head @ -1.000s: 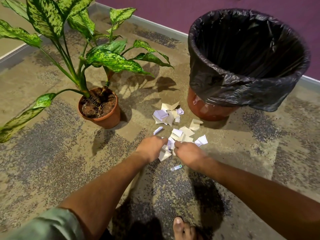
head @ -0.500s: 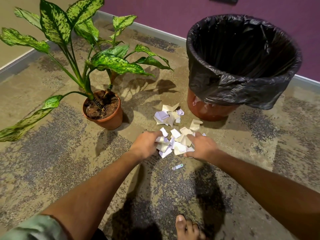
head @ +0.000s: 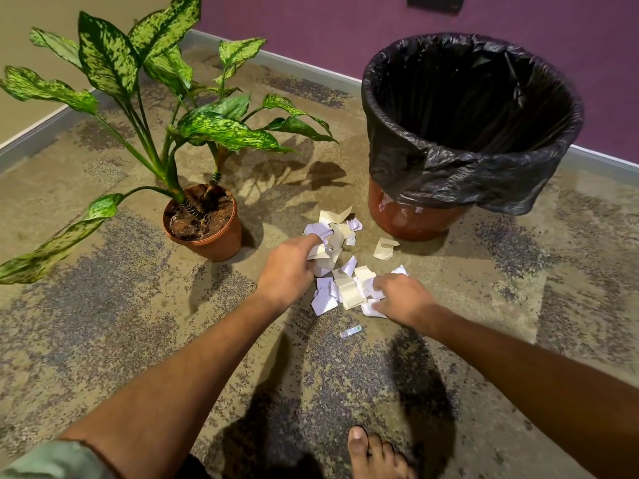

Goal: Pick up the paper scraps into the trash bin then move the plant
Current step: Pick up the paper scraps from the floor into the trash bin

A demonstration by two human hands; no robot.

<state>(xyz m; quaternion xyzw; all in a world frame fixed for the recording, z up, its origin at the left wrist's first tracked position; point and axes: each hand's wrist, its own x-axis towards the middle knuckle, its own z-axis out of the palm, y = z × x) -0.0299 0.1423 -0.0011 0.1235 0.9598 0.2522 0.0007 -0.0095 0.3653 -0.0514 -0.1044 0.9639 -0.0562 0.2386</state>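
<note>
the left hand [head: 290, 271] has reached further up the carpet [head: 103, 340], both hands now clutching paper scraps [head: 340, 271] heaped between plant [head: 204, 223] and trash bin [head: 466, 133], right hand [head: 397, 297] nearer, nothing binned yet.

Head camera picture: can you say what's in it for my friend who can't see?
Two bare hands, left hand and right hand, gather paper scraps on a carpet, between a potted plant and a black-lined trash bin.

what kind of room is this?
Likely an indoor corner of an office or home: patterned carpet, purple wall with baseboard, a potted plant and a lined trash bin.
</note>
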